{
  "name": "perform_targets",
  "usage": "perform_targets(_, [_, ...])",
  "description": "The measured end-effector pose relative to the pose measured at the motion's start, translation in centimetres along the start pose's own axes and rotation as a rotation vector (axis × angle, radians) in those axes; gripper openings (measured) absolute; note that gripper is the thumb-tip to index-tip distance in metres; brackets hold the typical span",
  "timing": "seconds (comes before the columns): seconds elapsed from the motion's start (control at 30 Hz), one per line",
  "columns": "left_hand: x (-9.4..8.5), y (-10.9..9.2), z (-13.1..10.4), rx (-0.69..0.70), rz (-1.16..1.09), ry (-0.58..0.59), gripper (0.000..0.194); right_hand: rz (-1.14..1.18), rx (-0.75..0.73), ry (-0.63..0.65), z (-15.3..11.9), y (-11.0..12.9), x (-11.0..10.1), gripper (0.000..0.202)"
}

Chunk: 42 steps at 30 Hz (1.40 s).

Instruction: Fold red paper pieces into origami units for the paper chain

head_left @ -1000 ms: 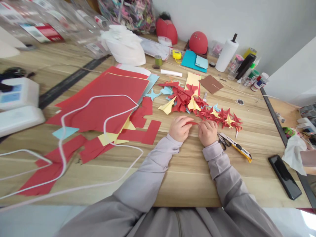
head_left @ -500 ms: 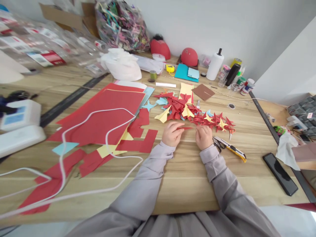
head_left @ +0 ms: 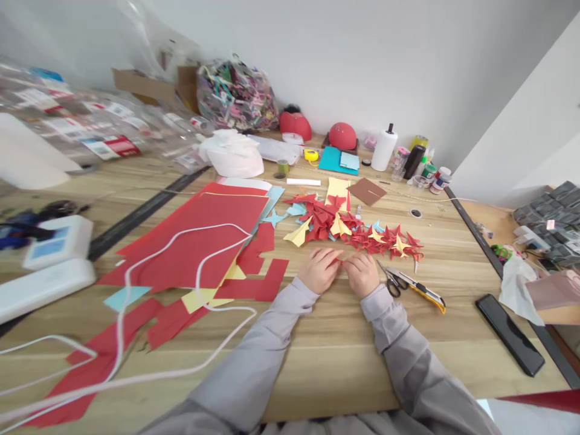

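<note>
My left hand (head_left: 319, 270) is closed, its fingers pressed on a small folded piece of red paper (head_left: 338, 261), of which only a sliver shows. My right hand (head_left: 361, 275) pinches at the other end of that piece, its fingertips almost meeting the left ones. Just beyond both hands lies a heap of folded red paper stars (head_left: 324, 222), mixed with a few yellow and light blue ones. Black scissors (head_left: 393, 283) and a yellow utility knife (head_left: 423, 291) lie to the right of my right hand.
Large red paper sheets (head_left: 217, 235) and cut scraps cover the left, with a white cable (head_left: 199, 368) looped over them. A black phone (head_left: 510, 335) lies at right. Along the wall stand a white bottle (head_left: 384, 150), paint jars (head_left: 440, 180) and a bag of scraps (head_left: 238, 93).
My hands have come closer together, and less of the red paper shows between them. The whole view has tilted upward, so the table sits lower in the picture.
</note>
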<state>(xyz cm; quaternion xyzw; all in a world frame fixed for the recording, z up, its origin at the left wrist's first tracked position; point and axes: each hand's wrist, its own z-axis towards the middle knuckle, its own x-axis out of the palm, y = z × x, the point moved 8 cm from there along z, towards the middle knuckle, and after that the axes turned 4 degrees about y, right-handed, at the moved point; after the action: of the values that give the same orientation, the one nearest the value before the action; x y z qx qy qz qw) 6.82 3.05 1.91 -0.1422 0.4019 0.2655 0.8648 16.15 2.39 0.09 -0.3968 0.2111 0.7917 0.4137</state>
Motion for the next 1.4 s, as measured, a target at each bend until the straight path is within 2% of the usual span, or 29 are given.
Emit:
perform_targets(0.27, [-1.3, 0.9, -1.5, 0.012, 0.026, -0.03, 0.02, 0.013, -0.008, -0.009, -0.1, 0.1, 0.4, 0.015])
perform_targets(0.43, [-0.7, 1.4, -1.5, -0.087, -0.083, -0.029, 0.021, 0.032, 0.018, -0.002, 0.1, -0.1, 0.3, 0.015])
perform_targets(0.7, [-0.9, 2.3, -1.7, -0.176, -0.158, -0.114, 0.016, 0.056, 0.046, -0.034, -0.1, -0.6, -0.3, 0.014])
perform_targets(1.0, [-0.2, 1.7, -1.0, -0.13, -0.168, -0.088, 0.018, 0.061, 0.082, -0.011, 0.1, -0.6, -1.3, 0.013])
perform_targets(1.17, [0.1, 1.3, -1.1, -0.063, -0.159, -0.07, 0.019, 0.118, -0.002, 0.009, 0.6, 0.3, -1.0, 0.014])
perform_targets(1.3, [0.3, 1.3, -1.2, -0.08, -0.138, -0.074, 0.017, 0.109, 0.04, -0.028, 0.4, -0.1, -0.9, 0.012])
perform_targets(1.4, [0.4, 0.9, -1.2, -0.059, -0.116, -0.066, 0.018, 0.124, 0.001, -0.016, 0.4, 0.5, -0.5, 0.014])
